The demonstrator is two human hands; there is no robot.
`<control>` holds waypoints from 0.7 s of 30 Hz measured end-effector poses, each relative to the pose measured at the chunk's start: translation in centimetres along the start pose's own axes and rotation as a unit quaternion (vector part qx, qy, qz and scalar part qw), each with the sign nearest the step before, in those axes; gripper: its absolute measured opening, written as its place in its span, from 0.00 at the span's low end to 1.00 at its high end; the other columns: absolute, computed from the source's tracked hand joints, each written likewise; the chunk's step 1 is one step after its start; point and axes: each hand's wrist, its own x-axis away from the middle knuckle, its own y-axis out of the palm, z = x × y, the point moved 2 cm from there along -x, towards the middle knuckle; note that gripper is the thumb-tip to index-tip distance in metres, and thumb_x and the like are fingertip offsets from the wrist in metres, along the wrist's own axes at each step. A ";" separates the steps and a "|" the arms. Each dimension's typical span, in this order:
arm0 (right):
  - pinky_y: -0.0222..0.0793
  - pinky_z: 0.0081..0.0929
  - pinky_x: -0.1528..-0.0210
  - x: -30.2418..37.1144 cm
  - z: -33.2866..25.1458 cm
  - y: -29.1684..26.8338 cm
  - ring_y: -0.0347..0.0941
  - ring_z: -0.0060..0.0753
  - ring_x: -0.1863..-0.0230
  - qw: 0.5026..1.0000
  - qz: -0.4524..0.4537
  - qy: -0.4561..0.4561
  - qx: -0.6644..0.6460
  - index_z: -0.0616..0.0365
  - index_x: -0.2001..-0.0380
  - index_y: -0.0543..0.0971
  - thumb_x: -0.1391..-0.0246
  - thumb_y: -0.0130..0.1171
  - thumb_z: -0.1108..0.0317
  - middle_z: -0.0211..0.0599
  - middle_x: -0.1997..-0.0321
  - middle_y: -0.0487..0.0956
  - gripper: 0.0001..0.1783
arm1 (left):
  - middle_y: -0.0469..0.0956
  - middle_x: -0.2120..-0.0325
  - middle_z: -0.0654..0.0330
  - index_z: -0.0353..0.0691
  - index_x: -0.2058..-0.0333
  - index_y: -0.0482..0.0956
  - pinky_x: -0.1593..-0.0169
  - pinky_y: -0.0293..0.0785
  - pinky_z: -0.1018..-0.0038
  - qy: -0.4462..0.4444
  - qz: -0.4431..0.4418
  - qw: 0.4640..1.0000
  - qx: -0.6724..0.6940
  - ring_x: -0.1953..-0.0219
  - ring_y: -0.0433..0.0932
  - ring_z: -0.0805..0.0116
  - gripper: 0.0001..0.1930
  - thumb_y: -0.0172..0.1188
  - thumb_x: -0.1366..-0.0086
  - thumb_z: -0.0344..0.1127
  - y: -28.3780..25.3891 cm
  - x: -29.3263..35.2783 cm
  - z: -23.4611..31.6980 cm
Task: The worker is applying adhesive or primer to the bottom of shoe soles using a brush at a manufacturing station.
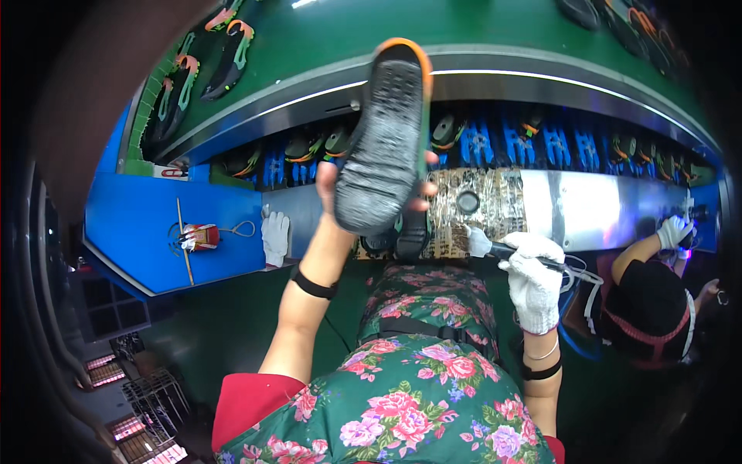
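My bare left hand [328,189] is closed around the sides of a shoe [380,158], holding it up over the bench. The shoe's dark, ridged underside shows, with orange at the toe end and green along one edge. In my right hand [535,282], which wears a white knit glove, is a brush [504,250] with a dark handle and pale bristles. Its bristle end lies over the bench's front edge, below a small round dark container [468,203]. A pair of dark shoes [412,237] sits at the bench edge beneath the raised shoe.
A white glove [274,238] and a red packet [200,237] lie left. Blue racks [477,145] with several shoes line the shelf behind. More shoes [230,62] rest on a green conveyor belt [495,23]. A co-worker [649,301] is at right.
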 end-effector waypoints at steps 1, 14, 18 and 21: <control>0.84 0.32 0.60 -0.2 0.8 -0.7 0.84 0.42 0.64 1.000 0.022 -0.002 0.004 0.70 0.66 0.84 0.54 0.63 0.86 0.57 0.56 0.84 0.10 | 0.53 0.32 0.29 0.39 0.26 0.48 0.42 0.77 0.40 -0.005 -0.063 0.998 -0.005 0.43 0.73 0.26 0.56 0.64 0.39 0.68 0.1 -0.4 2.8; 0.79 0.25 0.62 -2.1 7.7 -0.8 0.83 0.31 0.67 0.995 0.026 0.054 0.079 0.70 0.60 0.85 0.51 0.65 0.85 0.50 0.58 0.87 0.13 | 0.32 0.25 0.35 0.31 0.26 0.33 0.26 0.53 0.46 0.310 0.075 0.936 0.147 0.23 0.37 0.36 0.49 0.38 0.26 0.67 -11.5 -4.6 26.0; 0.79 0.24 0.62 -1.3 8.0 -2.6 0.82 0.30 0.68 0.993 0.046 0.065 0.082 0.71 0.60 0.85 0.51 0.65 0.85 0.50 0.59 0.87 0.12 | 0.33 0.26 0.34 0.31 0.26 0.29 0.26 0.55 0.46 0.348 0.113 0.915 0.170 0.23 0.40 0.39 0.46 0.38 0.24 0.61 -8.8 -4.7 20.7; 0.79 0.24 0.62 -1.2 7.6 -3.1 0.82 0.30 0.68 0.995 0.061 0.058 0.060 0.71 0.60 0.85 0.50 0.65 0.84 0.50 0.59 0.87 0.12 | 0.50 0.28 0.34 0.27 0.27 0.42 0.29 0.62 0.47 0.375 0.180 0.906 0.079 0.27 0.56 0.38 0.38 0.43 0.23 0.47 -3.3 -6.4 15.3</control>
